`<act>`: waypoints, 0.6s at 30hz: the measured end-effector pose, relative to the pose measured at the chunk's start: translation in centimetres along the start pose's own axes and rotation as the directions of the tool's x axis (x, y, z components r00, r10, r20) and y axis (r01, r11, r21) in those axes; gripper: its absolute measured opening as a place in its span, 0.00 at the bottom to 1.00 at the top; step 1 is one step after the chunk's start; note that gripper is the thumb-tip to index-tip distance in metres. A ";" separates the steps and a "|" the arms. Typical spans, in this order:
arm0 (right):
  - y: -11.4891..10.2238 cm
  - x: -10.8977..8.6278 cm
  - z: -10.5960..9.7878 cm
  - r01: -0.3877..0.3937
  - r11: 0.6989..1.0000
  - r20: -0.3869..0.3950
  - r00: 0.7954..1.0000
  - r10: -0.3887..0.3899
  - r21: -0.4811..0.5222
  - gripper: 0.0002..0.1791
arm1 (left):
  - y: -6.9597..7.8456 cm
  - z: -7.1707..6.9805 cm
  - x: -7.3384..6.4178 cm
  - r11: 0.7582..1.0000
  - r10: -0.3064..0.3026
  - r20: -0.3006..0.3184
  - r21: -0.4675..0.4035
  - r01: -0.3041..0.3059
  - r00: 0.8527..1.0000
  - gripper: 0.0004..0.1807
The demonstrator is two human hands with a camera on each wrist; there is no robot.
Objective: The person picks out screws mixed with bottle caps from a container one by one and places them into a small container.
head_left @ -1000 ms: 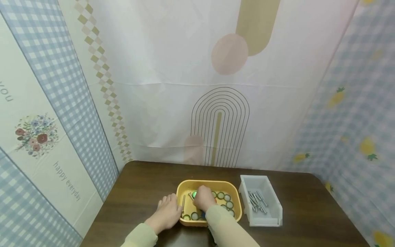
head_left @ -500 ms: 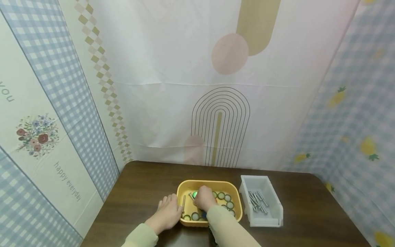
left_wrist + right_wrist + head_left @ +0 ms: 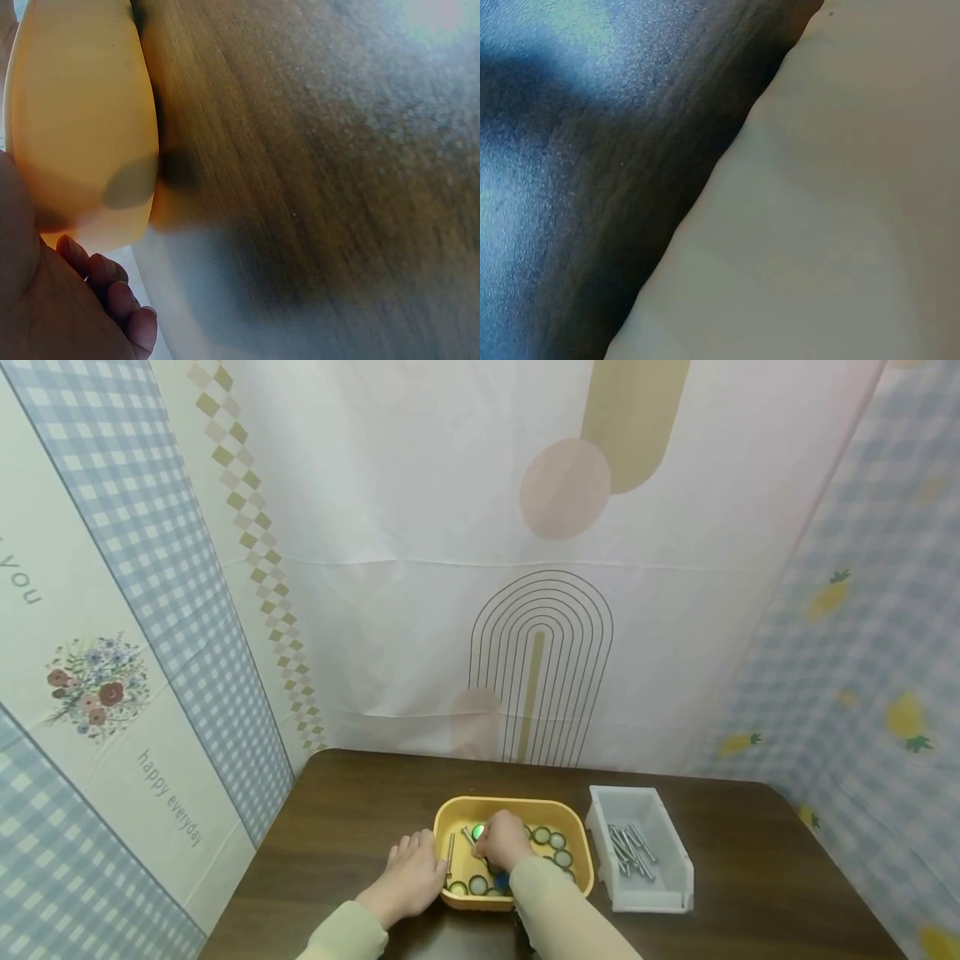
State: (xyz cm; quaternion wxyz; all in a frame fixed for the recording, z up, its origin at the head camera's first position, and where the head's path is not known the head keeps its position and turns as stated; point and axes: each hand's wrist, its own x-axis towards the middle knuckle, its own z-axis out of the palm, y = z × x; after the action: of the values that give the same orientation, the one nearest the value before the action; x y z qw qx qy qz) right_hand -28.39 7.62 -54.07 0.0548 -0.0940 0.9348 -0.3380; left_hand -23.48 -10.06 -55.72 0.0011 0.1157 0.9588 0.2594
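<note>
A yellow tray (image 3: 517,903) holds several bottle caps (image 3: 562,858), a green cap (image 3: 478,832), a blue cap (image 3: 501,882) and long silver screws. One screw (image 3: 450,855) lies along its left wall. Inside the tray, my right hand (image 3: 504,839) has its fingers curled and pinches the lower end of another screw (image 3: 468,835); the fingertips are partly hidden. My left hand (image 3: 408,872) rests against the tray's left side, its thumb along the rim. Up close in the left wrist view, the tray's wall (image 3: 86,112) touches that palm. Only table and sleeve fill the right wrist view.
To the right of the tray stands a white bin (image 3: 652,900) with several silver screws (image 3: 632,850) in it. Both containers are on a dark wooden table (image 3: 360,802). A patterned curtain (image 3: 390,635) hangs behind the table's far edge.
My right hand has shifted slightly within the tray, and more of the blue cap shows beside it. The left hand stays at the tray's side. The head view has turned slightly left.
</note>
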 end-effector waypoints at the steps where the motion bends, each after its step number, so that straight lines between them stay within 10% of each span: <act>1: 0.0 0.0 0.0 -0.005 1.000 0.005 1.000 0.005 0.002 0.12 | 0.0 0.0 0.1 1.000 -0.003 0.003 -0.001 0.003 1.000 0.09; 18: -0.2 0.0 0.3 0.024 0.998 0.003 1.000 -0.023 -0.055 0.21 | -0.1 0.4 0.0 1.000 0.015 -0.034 0.017 -0.014 0.999 0.09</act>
State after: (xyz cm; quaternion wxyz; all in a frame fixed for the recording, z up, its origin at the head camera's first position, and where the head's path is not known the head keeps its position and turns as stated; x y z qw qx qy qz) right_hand -28.31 7.32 -54.16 0.0492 -0.1068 0.9426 -0.3126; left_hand -23.48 -10.00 -56.11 -0.0182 0.1183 0.9599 0.2535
